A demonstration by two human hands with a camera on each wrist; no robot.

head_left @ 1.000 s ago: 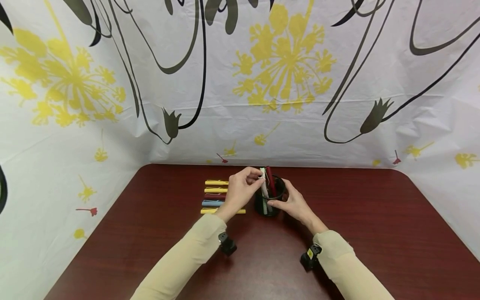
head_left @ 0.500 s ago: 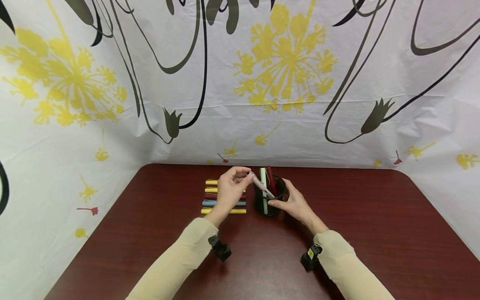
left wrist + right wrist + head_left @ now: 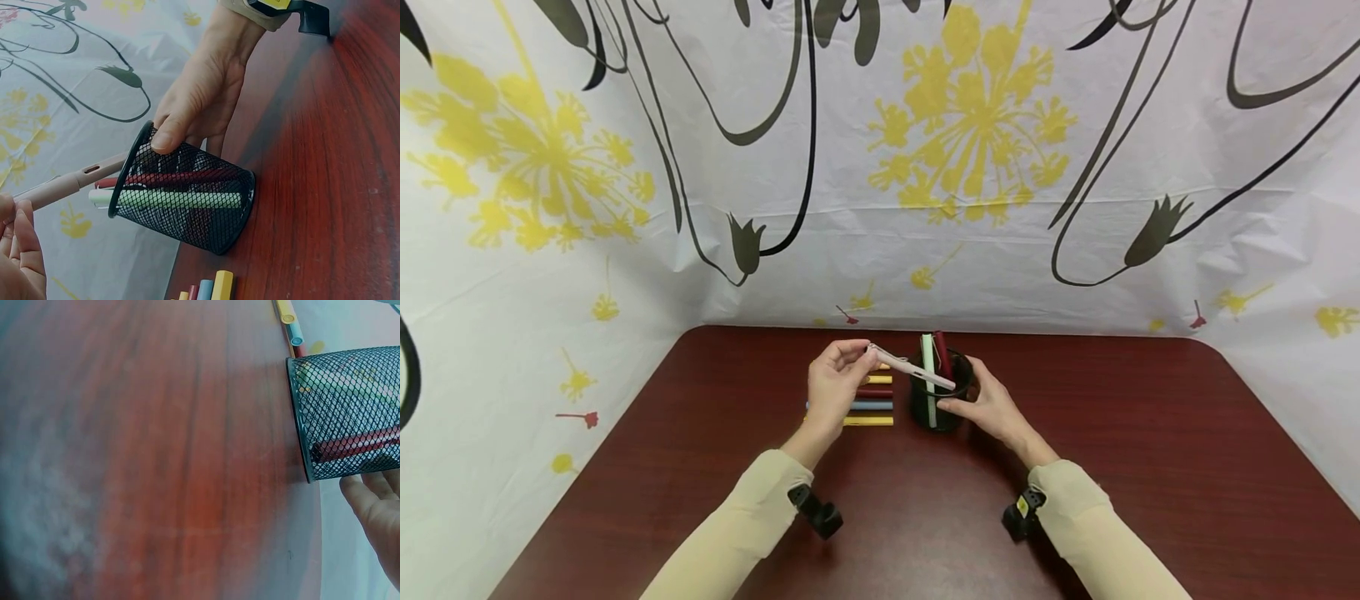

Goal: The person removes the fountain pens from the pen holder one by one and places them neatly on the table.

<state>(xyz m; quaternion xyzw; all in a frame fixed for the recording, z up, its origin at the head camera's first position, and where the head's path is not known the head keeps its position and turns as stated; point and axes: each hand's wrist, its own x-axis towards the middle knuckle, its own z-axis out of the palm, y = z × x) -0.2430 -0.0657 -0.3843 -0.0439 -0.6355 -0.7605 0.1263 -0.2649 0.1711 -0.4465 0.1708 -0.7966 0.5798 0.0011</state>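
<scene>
My left hand [image 3: 833,385] pinches a pale pink pen [image 3: 901,365] by one end, left of a black mesh pen holder [image 3: 951,417]. The pen slants down rightward, its lower end at the holder's mouth; in the left wrist view the pen [image 3: 59,189] reaches the rim. My right hand [image 3: 988,406] grips the holder's right side near the top, thumb [image 3: 167,139] against the mesh. Inside the holder stand a light green pen [image 3: 928,354] and a dark red pen [image 3: 942,357]. The right wrist view shows the holder [image 3: 350,412] with both pens through the mesh.
On the brown table [image 3: 910,517], a row of pens lies left of the holder, partly behind my left hand: a yellow pen [image 3: 872,422], a blue pen [image 3: 874,406], a dark red pen [image 3: 875,394] and more yellow. A patterned cloth [image 3: 820,283] rises behind the table.
My left hand has moved left, drawing the pink pen up out of the holder and tilting it toward level. The right hand and holder have stayed in place.
</scene>
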